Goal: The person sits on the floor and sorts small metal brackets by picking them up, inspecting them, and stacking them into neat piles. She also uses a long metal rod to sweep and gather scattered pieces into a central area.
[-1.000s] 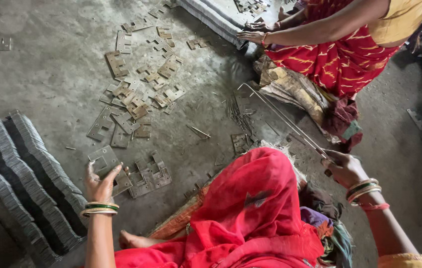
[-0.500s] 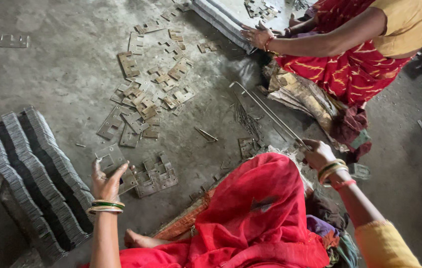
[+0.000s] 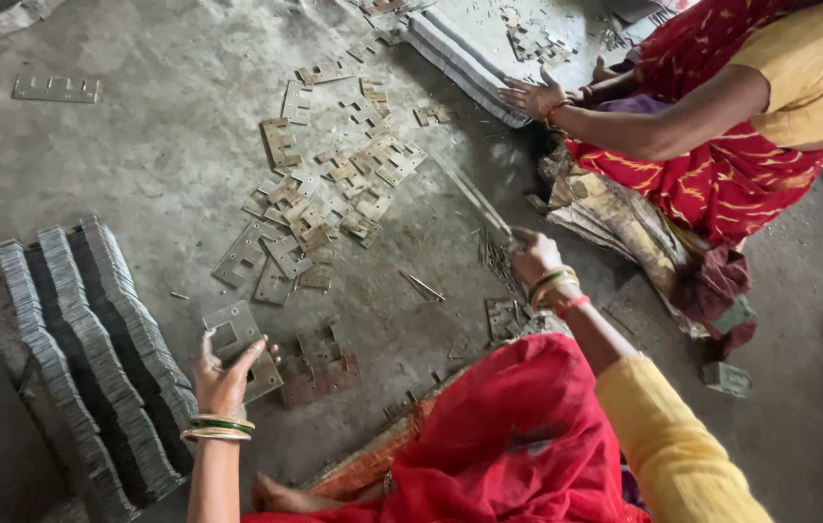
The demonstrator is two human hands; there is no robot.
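Metal plate [image 3: 234,336] in left hand [image 3: 222,380]

The thin rod [image 3: 474,199] in my right hand [image 3: 532,260] is motion-blurred, so I can't make out its tip. My left hand [image 3: 222,373] covers the lower half of the metal plate [image 3: 229,329]. The co-worker is cut off at the top edge.

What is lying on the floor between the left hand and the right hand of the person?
In the head view, between the left hand and the right hand lie a dark notched metal plate, two thin pins and bare concrete floor.
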